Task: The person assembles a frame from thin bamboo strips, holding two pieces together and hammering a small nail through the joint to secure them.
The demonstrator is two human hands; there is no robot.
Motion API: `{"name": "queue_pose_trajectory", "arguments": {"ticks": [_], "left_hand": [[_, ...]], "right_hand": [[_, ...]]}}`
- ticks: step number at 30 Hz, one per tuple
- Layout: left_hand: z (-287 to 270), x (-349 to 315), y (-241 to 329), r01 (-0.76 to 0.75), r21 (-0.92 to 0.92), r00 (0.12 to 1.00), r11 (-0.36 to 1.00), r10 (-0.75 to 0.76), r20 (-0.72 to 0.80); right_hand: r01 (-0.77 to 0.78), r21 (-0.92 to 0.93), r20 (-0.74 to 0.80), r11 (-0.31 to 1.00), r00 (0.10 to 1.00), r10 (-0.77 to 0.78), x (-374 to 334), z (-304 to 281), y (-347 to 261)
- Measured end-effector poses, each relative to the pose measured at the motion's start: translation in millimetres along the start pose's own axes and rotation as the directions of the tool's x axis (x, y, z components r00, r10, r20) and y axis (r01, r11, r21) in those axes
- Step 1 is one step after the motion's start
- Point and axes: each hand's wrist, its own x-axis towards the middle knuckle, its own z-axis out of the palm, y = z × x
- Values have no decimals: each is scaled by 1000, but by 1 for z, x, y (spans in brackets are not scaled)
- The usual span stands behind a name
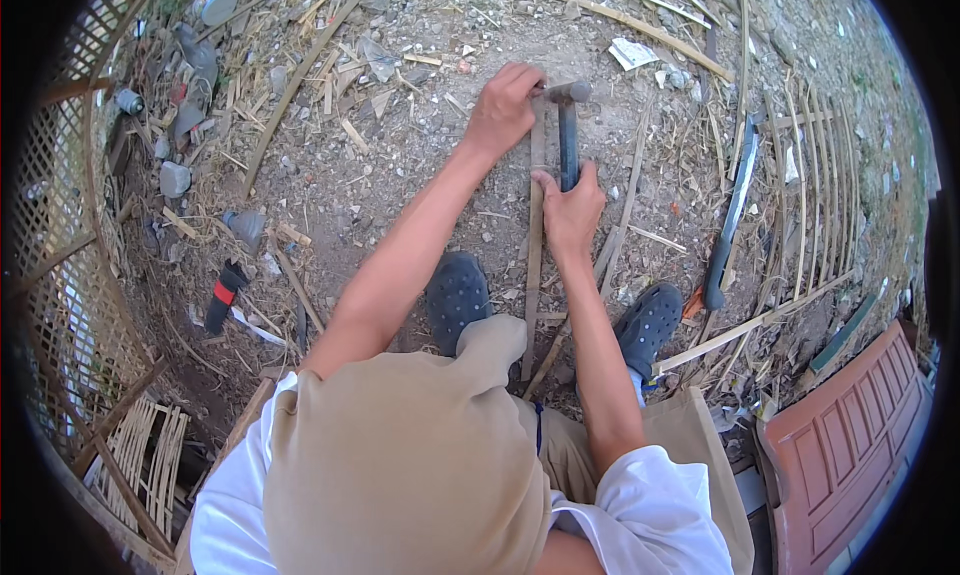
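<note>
Hammer [568, 135] and bamboo strip [536, 235] were found together on the dirt just past 12 o'clock of the picture's centre, between the two hands. The hammer's dark handle was clamped in the right hand [572, 210], fingers wrapped round its lower end, so that the metal head lay at 12 o'clock from that hand, close to the top of the strip. The left hand [503, 108] was closed, fingers curled down, on the upper end of the strip, with the hammer head touching or just beside its fingertips at 3 o'clock; which of the two could not be told. The strip was laid lengthwise, running from the left hand toward 6 o'clock, between two dark shoes [458, 295], one at 7 o'clock and one at 5 o'clock of the right hand. One hammer, two hands and two shoes were counted. One long knife [730, 215] with a dark grip was seen at 3 o'clock, well apart from the hands, beside a woven bamboo panel [815, 195]. One red-and-black tool [222, 297] was left at 9 o'clock on the ground.
</note>
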Motion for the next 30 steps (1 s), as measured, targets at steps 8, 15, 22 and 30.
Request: {"name": "queue_pose_trajectory", "arguments": {"ticks": [8, 15, 22, 30], "left_hand": [[10, -7, 17, 98, 164, 993, 982, -86, -77], [13, -8, 16, 92, 205, 991, 974, -69, -115], [8, -9, 12, 108, 178, 990, 978, -90, -110], [10, -9, 14, 153, 164, 981, 975, -130, -141]], "right_hand": [[-26, 7, -30, 1000, 999, 26, 0, 3, 1], [14, -29, -23, 999, 1000, -15, 1, -7, -2], [209, 19, -100, 978, 973, -206, 5, -21, -11], [349, -30, -14, 936, 937, -350, 3, -34, -17]]}}
